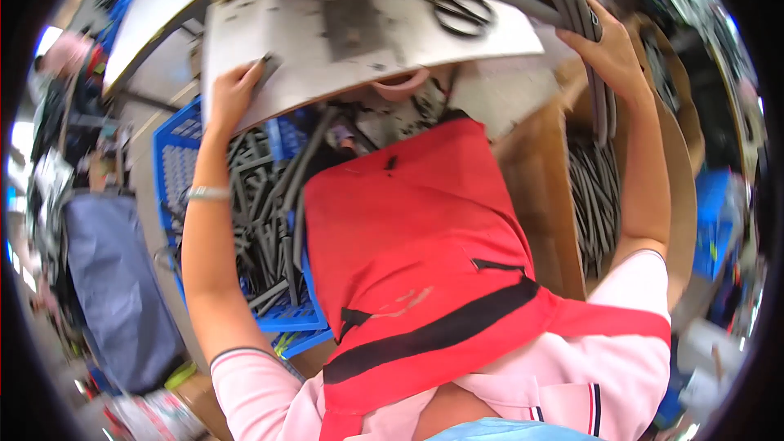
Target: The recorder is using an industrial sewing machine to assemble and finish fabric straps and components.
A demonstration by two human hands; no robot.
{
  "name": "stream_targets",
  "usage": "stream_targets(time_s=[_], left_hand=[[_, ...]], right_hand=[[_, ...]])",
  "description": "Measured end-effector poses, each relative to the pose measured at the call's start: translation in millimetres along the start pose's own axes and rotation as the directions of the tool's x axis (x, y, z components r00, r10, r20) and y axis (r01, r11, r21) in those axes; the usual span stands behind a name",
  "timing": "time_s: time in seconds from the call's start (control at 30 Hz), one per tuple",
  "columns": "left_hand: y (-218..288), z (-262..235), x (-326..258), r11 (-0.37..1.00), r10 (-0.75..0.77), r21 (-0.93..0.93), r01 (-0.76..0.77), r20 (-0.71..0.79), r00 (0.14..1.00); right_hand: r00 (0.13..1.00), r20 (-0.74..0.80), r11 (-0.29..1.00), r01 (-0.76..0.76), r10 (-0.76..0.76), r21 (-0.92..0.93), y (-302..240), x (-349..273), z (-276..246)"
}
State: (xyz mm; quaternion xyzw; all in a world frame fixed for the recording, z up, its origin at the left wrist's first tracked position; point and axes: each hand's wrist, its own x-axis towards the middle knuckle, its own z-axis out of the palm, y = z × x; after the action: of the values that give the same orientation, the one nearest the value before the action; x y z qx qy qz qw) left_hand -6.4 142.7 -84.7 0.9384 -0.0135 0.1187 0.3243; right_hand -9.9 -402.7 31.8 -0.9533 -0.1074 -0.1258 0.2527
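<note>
At the right, my right hand [611,53] is closed round several long grey foam tubes [578,12], whose open ends point up and away. My left hand [235,96] is closed at the left edge of the white table [286,28]. A small dark grey piece [268,64] sticks out between its thumb and fingers, too blurred to name. On the tabletop, black-handled scissors [461,15] lie towards the far right, and a dark grey square mat [353,26] lies in the middle.
A blue plastic crate [175,147] below my left arm holds many short grey tube pieces [253,204]. Below my right arm, a cardboard box [535,188] contains long grey tubes [594,204]. A red apron [408,204] covers my lap. Dark scraps dot the table.
</note>
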Motion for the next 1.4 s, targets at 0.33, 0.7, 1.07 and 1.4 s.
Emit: stream_targets(time_s=[0.33,0.7,1.07,1.4], left_hand=[[21.3,38.4,-30.8,0.965,0.008,0.251,0.075,-0.316,0.949],[89.3,51.9,-63.7,0.862,-0.23,-0.448,0.24,0.076,0.97],[192.1,83.2,-150.5,0.827,0.523,-0.306,-0.472,0.109,0.845],[140.0,79.5,-173.9,0.791,0.224,-0.529,0.306,0.716,0.661]], right_hand=[[0.755,-0.316,0.773,-0.628,0.575,-0.094,211.0,-294.8,48.6],[0.932,0.101,0.868,-0.361,0.348,0.341,97.0,-175.3,53.5],[0.782,0.606,0.138,-0.591,-0.142,0.795,-79.3,-166.7,150.2],[0.727,0.422,0.812,0.323,-0.542,0.486,-75.0,-157.9,113.1]])
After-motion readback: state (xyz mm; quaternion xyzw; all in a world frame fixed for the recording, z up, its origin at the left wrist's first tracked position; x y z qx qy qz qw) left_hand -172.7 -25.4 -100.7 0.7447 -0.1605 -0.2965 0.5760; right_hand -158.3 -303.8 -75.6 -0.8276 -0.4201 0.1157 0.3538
